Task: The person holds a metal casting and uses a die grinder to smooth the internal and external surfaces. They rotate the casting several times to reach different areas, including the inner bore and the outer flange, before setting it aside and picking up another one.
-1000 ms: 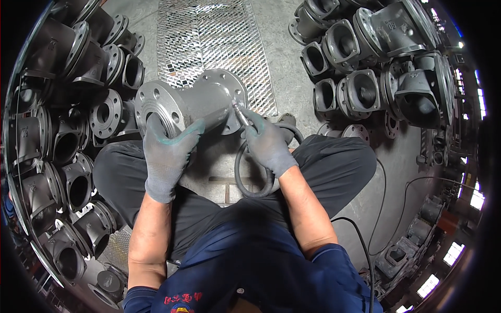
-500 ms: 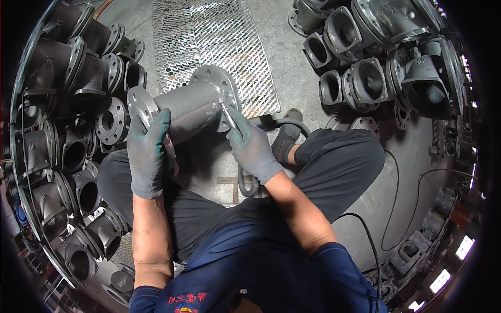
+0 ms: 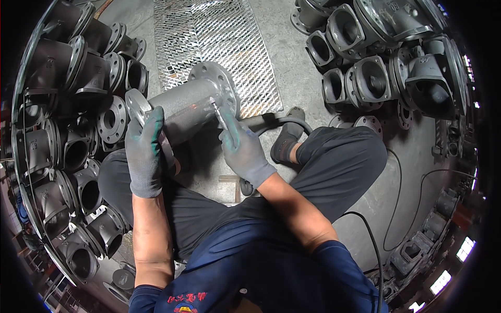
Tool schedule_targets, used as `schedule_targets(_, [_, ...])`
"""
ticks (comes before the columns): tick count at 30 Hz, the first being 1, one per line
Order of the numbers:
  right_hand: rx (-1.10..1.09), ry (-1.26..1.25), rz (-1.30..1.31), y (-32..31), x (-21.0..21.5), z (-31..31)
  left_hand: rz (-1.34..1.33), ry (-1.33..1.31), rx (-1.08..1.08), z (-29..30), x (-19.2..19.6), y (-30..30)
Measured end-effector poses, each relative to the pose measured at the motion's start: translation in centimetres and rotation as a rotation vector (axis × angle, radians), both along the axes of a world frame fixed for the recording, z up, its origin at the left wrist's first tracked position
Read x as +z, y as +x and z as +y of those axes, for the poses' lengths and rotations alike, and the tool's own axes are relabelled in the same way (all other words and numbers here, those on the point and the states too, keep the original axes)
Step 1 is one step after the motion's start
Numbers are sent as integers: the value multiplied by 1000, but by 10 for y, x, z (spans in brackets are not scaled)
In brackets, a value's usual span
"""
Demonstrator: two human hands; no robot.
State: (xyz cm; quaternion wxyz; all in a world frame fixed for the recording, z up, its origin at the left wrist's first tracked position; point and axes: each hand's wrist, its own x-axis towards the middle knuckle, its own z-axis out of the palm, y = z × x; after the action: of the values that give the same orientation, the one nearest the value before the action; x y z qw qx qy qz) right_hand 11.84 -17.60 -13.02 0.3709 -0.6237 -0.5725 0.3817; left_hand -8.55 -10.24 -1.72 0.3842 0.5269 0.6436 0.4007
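Just two hands (image 3: pixel 198 148), one flanged pipe (image 3: pixel 182 107).

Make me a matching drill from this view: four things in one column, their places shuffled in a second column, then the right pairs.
Things:
1. left hand
2. right hand
3. perforated metal sheet
4. black cable

Places:
A. flat on the floor beyond the flanged pipe piece
B. trailing over the floor on the person's right
C. gripping the pipe piece's near flange
D. holding a slim tool against the pipe piece's body

Pairs: 1-C, 2-D, 3-A, 4-B
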Motion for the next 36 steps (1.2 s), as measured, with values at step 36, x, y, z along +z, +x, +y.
schedule_targets(36, [16,27,50,-3,2,12,128,-88,-225,-23,3,0])
